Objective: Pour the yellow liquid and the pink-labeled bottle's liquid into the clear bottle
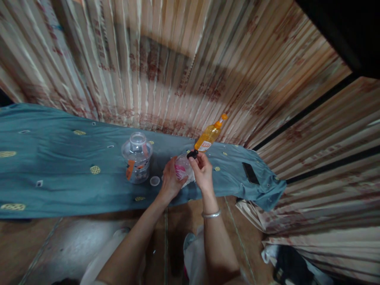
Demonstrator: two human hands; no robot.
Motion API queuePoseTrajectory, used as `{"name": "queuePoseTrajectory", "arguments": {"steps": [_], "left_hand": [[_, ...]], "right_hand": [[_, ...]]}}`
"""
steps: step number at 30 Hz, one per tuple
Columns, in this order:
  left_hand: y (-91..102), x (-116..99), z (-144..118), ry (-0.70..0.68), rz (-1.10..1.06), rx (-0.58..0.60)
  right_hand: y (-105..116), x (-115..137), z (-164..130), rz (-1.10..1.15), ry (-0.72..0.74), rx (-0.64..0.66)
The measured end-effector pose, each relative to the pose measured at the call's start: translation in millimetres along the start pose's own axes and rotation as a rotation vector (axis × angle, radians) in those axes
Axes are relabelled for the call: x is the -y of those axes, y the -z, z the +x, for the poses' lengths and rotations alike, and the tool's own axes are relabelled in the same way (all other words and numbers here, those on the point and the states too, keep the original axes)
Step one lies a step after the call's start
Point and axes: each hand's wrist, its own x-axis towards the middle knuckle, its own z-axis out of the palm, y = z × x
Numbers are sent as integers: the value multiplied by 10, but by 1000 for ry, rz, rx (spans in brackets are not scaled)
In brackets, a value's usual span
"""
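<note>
My left hand [170,181] is wrapped around a small clear container with pink markings [181,169], held just above the blue-grey cloth [59,174]. My right hand [203,171], with a silver bangle on the wrist, pinches a small black cap [192,154] at the container's top. An orange bottle with an orange cap [208,137] stands right behind the hands. A clear plastic jar [137,157] with an open mouth stands to the left. A small white lid [154,181] lies between the jar and my left hand.
A black phone [250,173] lies on the cloth to the right, near its bunched end. A striped patterned curtain [190,59] hangs behind. Brown floor tiles [53,245] lie below, with dark items at the lower right.
</note>
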Motion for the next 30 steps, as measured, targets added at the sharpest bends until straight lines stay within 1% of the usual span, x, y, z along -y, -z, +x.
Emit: {"name": "queuePoseTrajectory", "arguments": {"steps": [2, 4, 9, 11, 13, 17, 19, 26, 28, 30], "left_hand": [[-5, 7, 5, 3, 5, -11], [-10, 17, 5, -5, 10, -17], [-6, 33, -12, -51, 23, -15], [2, 33, -17, -61, 29, -16], [9, 31, -18, -65, 33, -13], [17, 23, -14, -52, 38, -5], [20, 15, -13, -47, 39, -7], [31, -12, -18, -32, 33, 0], [35, -16, -16, -35, 31, 5], [38, -17, -13, -37, 30, 9]], "right_hand": [[-9, 14, -14, 7, 19, 18], [-26, 23, -21, 30, 18, 3], [-41, 2, -2, 25, -30, -100], [-27, -12, 9, 21, -29, -119], [-7, -17, 13, 12, -16, -102], [26, 6, -7, -38, 19, -3], [26, 25, -21, -66, 27, 17], [-7, 21, -14, -109, 17, -88], [2, 12, -7, -99, 20, -79], [15, 12, -8, -97, 23, -37]]}}
